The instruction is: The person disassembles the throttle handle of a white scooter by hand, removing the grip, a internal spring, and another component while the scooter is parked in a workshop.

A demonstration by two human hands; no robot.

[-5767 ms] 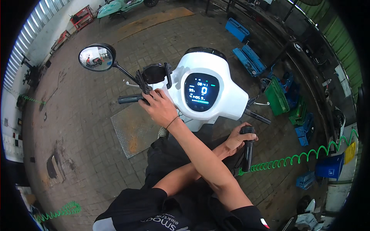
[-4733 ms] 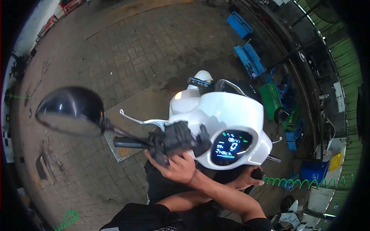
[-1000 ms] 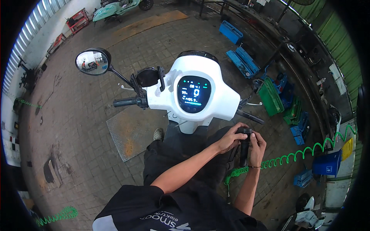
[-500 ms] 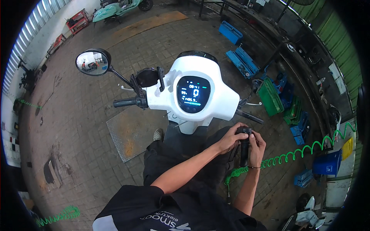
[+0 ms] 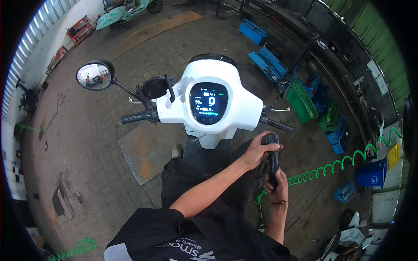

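My left hand (image 5: 259,152) curled round top of black grip (image 5: 273,162); my right hand (image 5: 279,189) wraps lower end, seemingly closed, fingers partly hidden.

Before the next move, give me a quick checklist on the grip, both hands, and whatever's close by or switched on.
1. Left hand on the black grip: ok, wrapped around its upper end.
2. Right hand on the grip: ok, fingers around its lower end.
3. Grip clear of the right handlebar: ok, a gap shows between them.
4. Scooter's screen dark: not ok, it is lit.
5. Green coiled hose clear of the right hand: cannot tell; it runs behind that hand, and contact is not visible.
6. Any wire at the grip free of snags: cannot tell; hands and dark clothing make that area unclear.
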